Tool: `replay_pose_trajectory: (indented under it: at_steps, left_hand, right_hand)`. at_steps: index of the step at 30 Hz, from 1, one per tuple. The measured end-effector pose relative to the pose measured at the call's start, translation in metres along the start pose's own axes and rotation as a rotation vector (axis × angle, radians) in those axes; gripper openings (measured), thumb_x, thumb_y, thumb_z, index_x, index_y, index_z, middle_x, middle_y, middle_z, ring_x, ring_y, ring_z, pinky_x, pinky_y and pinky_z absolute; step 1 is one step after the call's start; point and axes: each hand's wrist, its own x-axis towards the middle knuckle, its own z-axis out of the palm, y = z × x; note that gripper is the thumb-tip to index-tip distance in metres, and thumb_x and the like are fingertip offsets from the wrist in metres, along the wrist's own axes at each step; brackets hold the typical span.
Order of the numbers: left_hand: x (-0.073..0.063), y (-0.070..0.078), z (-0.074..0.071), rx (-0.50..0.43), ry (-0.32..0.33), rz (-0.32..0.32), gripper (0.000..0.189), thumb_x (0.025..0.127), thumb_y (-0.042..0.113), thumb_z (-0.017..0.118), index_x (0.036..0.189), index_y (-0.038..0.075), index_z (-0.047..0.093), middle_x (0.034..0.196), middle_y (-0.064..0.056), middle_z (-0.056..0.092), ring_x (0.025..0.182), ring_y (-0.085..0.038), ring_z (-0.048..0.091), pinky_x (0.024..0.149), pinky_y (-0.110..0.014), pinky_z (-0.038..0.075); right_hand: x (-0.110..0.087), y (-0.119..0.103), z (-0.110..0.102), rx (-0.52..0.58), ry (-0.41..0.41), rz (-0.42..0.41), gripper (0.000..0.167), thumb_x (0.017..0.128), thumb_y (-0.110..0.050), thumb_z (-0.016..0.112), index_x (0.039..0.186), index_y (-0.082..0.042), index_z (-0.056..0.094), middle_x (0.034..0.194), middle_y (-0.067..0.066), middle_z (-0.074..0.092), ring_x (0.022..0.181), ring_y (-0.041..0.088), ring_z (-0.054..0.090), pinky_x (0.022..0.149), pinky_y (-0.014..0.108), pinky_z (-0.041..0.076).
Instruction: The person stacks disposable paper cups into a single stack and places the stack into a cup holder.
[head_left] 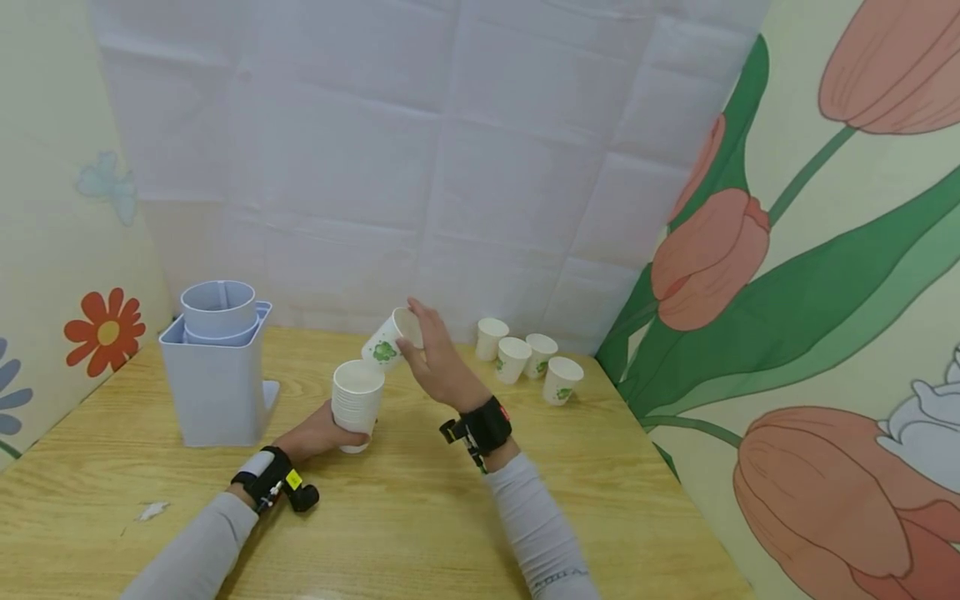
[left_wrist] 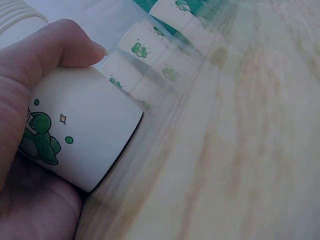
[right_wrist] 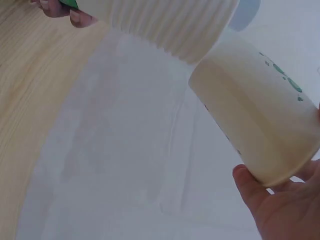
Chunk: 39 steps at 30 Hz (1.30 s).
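A stack of white paper cups [head_left: 356, 404] stands upright at the middle of the table, gripped by my left hand [head_left: 318, 433]. In the left wrist view the thumb and fingers curl around the lowest cup [left_wrist: 95, 125], which has a green cartoon print. My right hand [head_left: 442, 367] holds a single paper cup [head_left: 384, 346] by its rim end, between thumb and fingers. This cup is tilted, its mouth toward the right palm and its base close to the stack's rim. The right wrist view shows the single cup [right_wrist: 250, 105] beside the ribbed stacked rims [right_wrist: 165, 25]; contact is unclear.
Several separate paper cups [head_left: 513, 360] stand upright at the back right of the wooden table [head_left: 420, 525]. At the left is a pale blue square container [head_left: 217, 392] with a round cup-like piece [head_left: 219, 310] in its top. A white scrap [head_left: 153, 510] lies front left.
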Motion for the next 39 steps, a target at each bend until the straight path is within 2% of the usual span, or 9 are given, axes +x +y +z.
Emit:
replay_pose_trajectory:
  at_steps: [3,6,12,16,24,30,39]
  left_hand:
    - [0.000,0.001,0.000,0.010,-0.008,0.005,0.076,0.083,0.010,0.080,0.143,-0.004,0.037,0.127,-0.017,0.058,0.116,-0.026,0.056,0.106,-0.051,0.040]
    - [0.001,0.001,0.000,0.025,-0.013,0.013,0.073,0.084,0.011,0.080,0.142,-0.002,0.038,0.126,-0.016,0.059,0.115,-0.025,0.056,0.105,-0.049,0.041]
    - [0.000,0.003,0.000,0.040,-0.007,0.033,0.071,0.083,0.009,0.079,0.140,-0.004,0.039,0.123,-0.016,0.059,0.111,-0.023,0.056,0.102,-0.042,0.042]
    - [0.000,0.003,0.000,0.047,-0.009,0.038,0.072,0.082,0.008,0.079,0.141,-0.005,0.039,0.123,-0.018,0.059,0.110,-0.024,0.057,0.100,-0.040,0.043]
    - [0.001,0.003,-0.001,0.056,-0.009,0.030,0.075,0.083,0.009,0.079,0.144,-0.003,0.037,0.126,-0.018,0.058,0.113,-0.026,0.056,0.100,-0.041,0.043]
    - [0.001,0.004,-0.001,0.060,-0.007,0.029,0.076,0.083,0.009,0.079,0.144,-0.003,0.036,0.127,-0.019,0.057,0.115,-0.029,0.056,0.103,-0.047,0.042]
    - [0.001,0.003,0.001,0.068,0.009,0.020,0.075,0.083,0.010,0.079,0.143,-0.003,0.035,0.132,-0.021,0.055,0.119,-0.032,0.055,0.104,-0.048,0.041]
  right_hand:
    - [0.002,-0.004,0.008,-0.003,0.017,-0.060,0.083,0.105,-0.060,0.023,0.158,0.004,0.019,0.157,0.024,0.031,0.147,0.036,0.031,0.119,0.051,0.030]
    - [0.003,-0.007,0.014,0.004,0.011,-0.089,0.083,0.105,-0.060,0.022,0.158,0.004,0.019,0.157,0.025,0.032,0.146,0.037,0.032,0.119,0.052,0.030]
    - [0.002,-0.013,0.022,-0.015,-0.073,-0.081,0.060,0.110,-0.033,0.040,0.157,0.002,0.025,0.155,0.024,0.034,0.143,0.036,0.035,0.117,0.051,0.033]
    - [0.000,-0.016,0.026,-0.030,-0.117,-0.076,0.054,0.108,-0.022,0.047,0.155,0.002,0.031,0.152,0.022,0.036,0.140,0.034,0.038,0.114,0.049,0.038]
    - [0.001,-0.019,0.029,-0.048,-0.155,-0.081,0.054,0.108,-0.024,0.049,0.154,-0.001,0.033,0.153,0.018,0.038,0.141,0.030,0.039,0.115,0.046,0.038]
    - [0.002,-0.020,0.032,-0.063,-0.182,-0.084,0.052,0.109,-0.024,0.047,0.155,-0.003,0.033,0.154,0.015,0.039,0.142,0.029,0.038,0.116,0.046,0.036]
    - [0.001,-0.022,0.044,-0.121,-0.296,-0.057,0.054,0.110,-0.024,0.043,0.157,-0.001,0.029,0.160,0.018,0.035,0.147,0.034,0.032,0.120,0.045,0.031]
